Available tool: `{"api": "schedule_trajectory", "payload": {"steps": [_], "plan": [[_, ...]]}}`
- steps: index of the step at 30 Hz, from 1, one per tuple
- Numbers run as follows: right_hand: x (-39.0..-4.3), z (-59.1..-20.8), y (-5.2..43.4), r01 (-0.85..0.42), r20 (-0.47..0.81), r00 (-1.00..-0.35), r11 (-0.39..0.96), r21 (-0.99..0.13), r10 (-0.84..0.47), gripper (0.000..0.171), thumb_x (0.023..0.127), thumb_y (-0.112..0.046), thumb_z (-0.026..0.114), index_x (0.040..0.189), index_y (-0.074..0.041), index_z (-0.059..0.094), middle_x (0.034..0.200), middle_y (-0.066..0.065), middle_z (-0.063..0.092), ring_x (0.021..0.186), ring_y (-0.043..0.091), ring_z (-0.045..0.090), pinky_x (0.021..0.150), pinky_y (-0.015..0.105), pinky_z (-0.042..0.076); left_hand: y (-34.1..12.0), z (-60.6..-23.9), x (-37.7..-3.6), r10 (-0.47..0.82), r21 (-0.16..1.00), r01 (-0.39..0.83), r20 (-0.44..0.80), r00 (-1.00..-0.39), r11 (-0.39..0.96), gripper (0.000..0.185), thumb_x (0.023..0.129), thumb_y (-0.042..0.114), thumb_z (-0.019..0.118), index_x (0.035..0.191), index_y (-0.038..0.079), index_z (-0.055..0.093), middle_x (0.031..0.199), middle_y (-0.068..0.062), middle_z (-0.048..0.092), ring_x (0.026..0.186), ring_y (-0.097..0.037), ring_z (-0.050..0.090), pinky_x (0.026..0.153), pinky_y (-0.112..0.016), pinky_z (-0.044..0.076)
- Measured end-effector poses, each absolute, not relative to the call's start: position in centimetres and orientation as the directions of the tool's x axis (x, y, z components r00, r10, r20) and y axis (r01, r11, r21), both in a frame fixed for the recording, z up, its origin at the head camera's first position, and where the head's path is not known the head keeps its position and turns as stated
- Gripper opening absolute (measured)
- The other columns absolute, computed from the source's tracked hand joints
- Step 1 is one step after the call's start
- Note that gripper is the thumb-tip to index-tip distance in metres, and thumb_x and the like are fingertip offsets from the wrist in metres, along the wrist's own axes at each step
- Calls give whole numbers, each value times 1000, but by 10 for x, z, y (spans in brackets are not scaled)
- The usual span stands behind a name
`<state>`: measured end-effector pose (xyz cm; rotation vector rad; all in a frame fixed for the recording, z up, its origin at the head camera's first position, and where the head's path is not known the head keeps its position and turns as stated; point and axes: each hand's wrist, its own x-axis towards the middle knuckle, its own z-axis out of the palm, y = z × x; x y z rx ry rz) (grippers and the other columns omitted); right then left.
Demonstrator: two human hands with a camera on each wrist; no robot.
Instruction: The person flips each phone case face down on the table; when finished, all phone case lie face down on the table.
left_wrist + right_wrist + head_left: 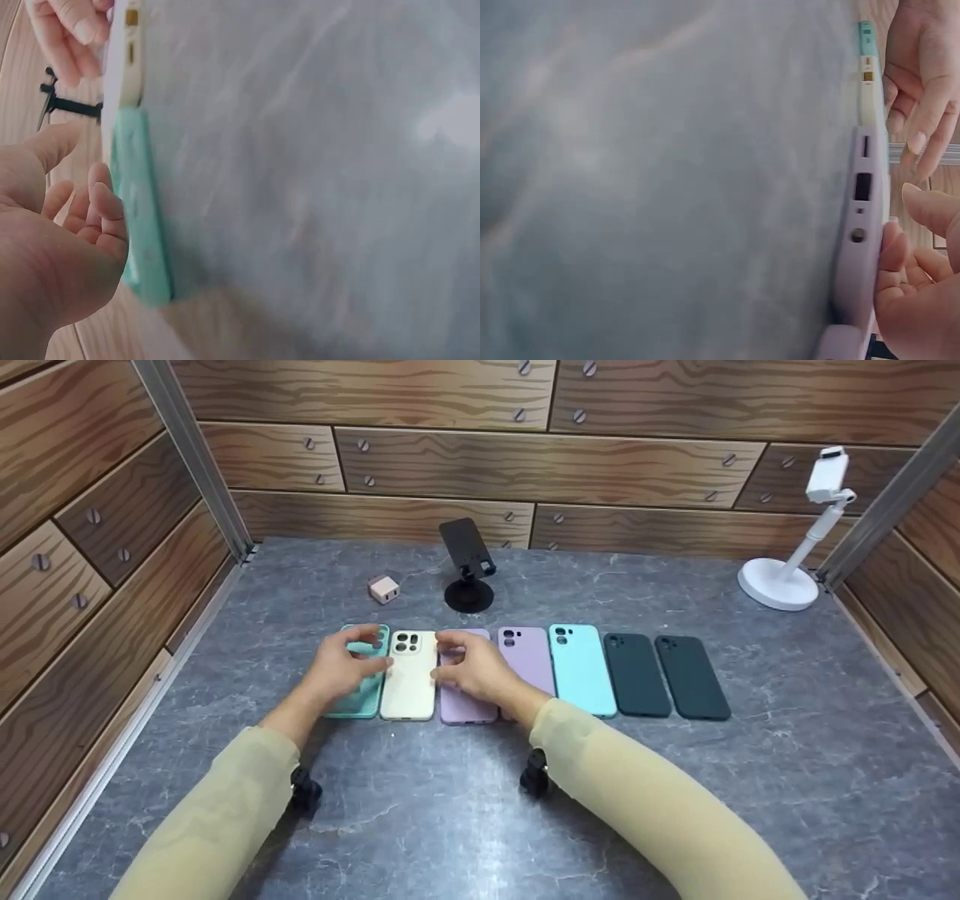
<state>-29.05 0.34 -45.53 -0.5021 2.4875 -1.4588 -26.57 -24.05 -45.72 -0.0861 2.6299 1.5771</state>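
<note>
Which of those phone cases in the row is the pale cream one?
The cream case, second from the left end, between the mint green case and a lilac case. It alone is off-white, and both hands flank it.

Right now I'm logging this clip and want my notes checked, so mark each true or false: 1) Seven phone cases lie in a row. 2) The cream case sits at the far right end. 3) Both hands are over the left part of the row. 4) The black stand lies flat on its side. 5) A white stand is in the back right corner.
1) True: seven cases lie side by side on the grey table.
2) False: the cream case is second from the left; a dark case ends the row on the right.
3) True: the left hand is over the teal case, the right hand over the lilac case.
4) False: the black stand is upright.
5) True: the white stand is there.
</note>
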Motion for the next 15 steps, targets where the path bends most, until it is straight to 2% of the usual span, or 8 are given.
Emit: {"api": "schedule_trajectory", "payload": {"steps": [6,15], "plan": [[-292,-444,-4,-213,15,-917,457,-864,-400,57,91,-7,83,144,-3,64,128,11,72,110,26,69,89,32,57,-267,-451,-265,-72,873,-71,-41,-997,483,62,98,12,77,155,4,53,140,-22,57,113,-32,59,86,-35,53],[-292,-438,-33,-283,69,-885,415,-865,-461,54,91,-6,82,141,0,65,122,15,74,107,33,71,87,32,59,-291,-455,-261,-100,860,-101,-58,-993,500,61,100,15,76,155,4,52,141,-23,56,128,-38,56,102,-47,51]]}}
